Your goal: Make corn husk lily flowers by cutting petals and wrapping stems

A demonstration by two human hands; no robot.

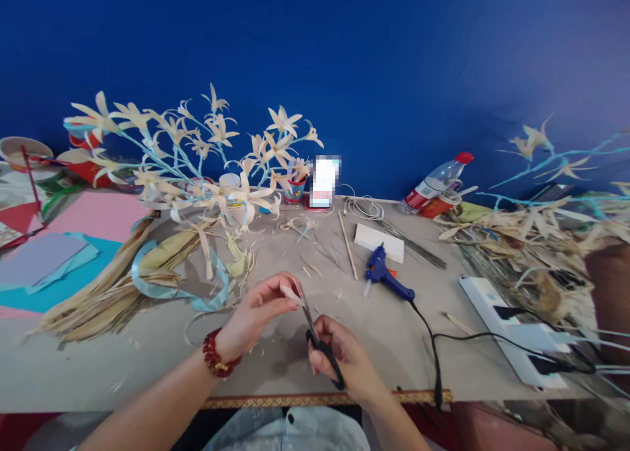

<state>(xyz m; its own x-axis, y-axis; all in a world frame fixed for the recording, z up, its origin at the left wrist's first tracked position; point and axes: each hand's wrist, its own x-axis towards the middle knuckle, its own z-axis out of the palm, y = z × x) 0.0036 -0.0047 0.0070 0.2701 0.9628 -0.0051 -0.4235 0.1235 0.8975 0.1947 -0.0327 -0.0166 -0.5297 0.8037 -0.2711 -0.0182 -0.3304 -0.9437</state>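
My left hand (258,310), with a red bead bracelet at the wrist, pinches a small pale strip of dried husk (291,295) over the near middle of the table. My right hand (342,356) grips black-handled scissors (315,336), whose blades point up and touch the strip. Both hands are closed, close together just above the table's front edge. Thin husk trimmings lie on the table beneath them.
A blue glue gun (386,277) with a black cord lies right of the hands, beside a wooden stick (348,245) and a white power strip (506,323). Husk flowers on blue stems (207,149) stand at the back left, above husk bundles (113,287). Coloured paper sheets (54,260) lie far left.
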